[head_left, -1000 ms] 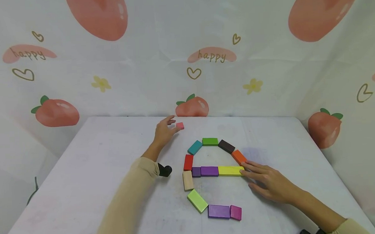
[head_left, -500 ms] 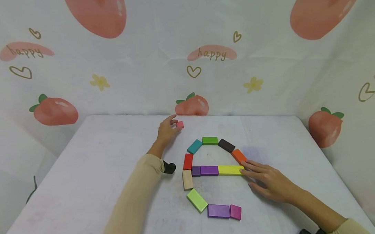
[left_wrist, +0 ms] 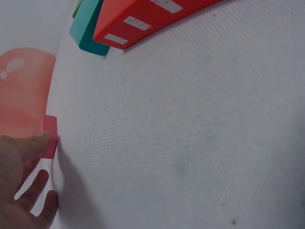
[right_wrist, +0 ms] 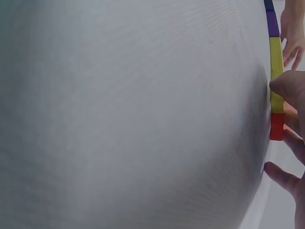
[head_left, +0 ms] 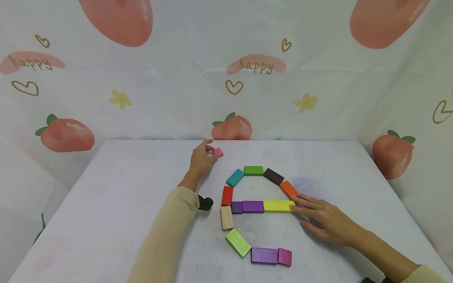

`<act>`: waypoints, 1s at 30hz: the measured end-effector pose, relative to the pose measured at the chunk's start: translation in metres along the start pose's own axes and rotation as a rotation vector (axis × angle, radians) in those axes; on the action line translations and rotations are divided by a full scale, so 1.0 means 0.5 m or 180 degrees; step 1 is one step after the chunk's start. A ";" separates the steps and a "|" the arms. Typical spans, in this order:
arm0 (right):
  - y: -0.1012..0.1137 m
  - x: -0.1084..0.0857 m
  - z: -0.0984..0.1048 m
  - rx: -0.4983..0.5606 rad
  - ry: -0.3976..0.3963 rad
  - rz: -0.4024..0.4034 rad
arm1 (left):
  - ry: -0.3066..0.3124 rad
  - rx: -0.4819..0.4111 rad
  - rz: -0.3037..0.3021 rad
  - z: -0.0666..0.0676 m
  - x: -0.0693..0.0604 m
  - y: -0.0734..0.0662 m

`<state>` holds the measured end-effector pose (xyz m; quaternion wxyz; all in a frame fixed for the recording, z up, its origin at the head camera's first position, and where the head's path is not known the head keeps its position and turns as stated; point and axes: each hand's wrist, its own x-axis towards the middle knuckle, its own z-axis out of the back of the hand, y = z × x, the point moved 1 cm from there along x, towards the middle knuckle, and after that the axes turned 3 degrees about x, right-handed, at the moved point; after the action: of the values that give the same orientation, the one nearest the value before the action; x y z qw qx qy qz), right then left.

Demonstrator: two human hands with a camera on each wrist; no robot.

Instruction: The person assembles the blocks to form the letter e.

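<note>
At the back of the table, my left hand (head_left: 202,161) holds a small pink block (head_left: 217,152) between thumb and fingers. The left wrist view shows the thumb against the face of that pink block (left_wrist: 49,137); the fingers behind it are partly hidden. My right hand (head_left: 328,219) lies with extended fingers at the right end of a yellow block (head_left: 278,206), touching it and the lower end of an orange block (head_left: 289,189). A purple block (head_left: 253,206) and a small dark purple block (head_left: 237,207) continue the yellow block's row to the left.
Teal (head_left: 235,177), green (head_left: 253,171) and black (head_left: 273,176) blocks arch above the row. Red (head_left: 227,196), tan (head_left: 226,218) and lime (head_left: 238,242) blocks run down the left, then a violet block (head_left: 264,255) and a magenta block (head_left: 284,257). A printed cloth hangs behind the table (head_left: 102,229).
My left hand has moved slightly right and closer around the pink block, which has turned a little. The right hand and the other blocks stay in place.
</note>
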<state>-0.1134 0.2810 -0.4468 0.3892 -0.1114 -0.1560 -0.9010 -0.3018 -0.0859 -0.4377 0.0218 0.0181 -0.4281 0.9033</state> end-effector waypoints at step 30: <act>0.002 0.001 0.001 0.0027 -0.0003 -0.0011 | 0.0311 -0.0413 -0.0826 -0.027 -0.063 -0.069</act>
<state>-0.1130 0.2804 -0.4463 0.3879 -0.1099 -0.1602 -0.9010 -0.2688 -0.0546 -0.4212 0.1604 0.0279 -0.4781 0.8631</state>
